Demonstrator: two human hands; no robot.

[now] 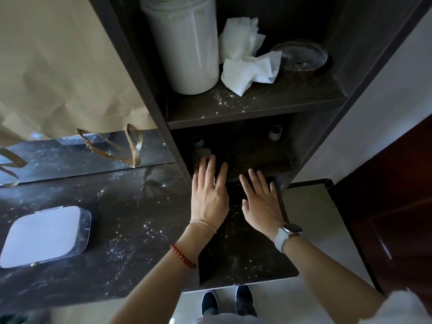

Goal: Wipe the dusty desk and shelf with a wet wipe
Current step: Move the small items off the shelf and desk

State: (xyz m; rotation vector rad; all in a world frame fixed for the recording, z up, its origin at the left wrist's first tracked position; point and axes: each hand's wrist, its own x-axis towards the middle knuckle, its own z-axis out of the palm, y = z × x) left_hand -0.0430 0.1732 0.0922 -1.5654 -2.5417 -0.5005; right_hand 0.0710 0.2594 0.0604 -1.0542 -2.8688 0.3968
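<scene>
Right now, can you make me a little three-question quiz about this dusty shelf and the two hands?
1. True or false: the left hand is holding a wet wipe.
2. Which thing stands on the upper shelf beside the crumpled white tissues? A) a white canister B) a red cup C) a book
3. Fill in: the white specks of dust on the desk lie to the ____ of the white square pack.

Key
1. False: both the left hand and the right hand reach toward the lower shelf with straight fingers and hold nothing.
2. A, the white canister.
3. Right.
</scene>
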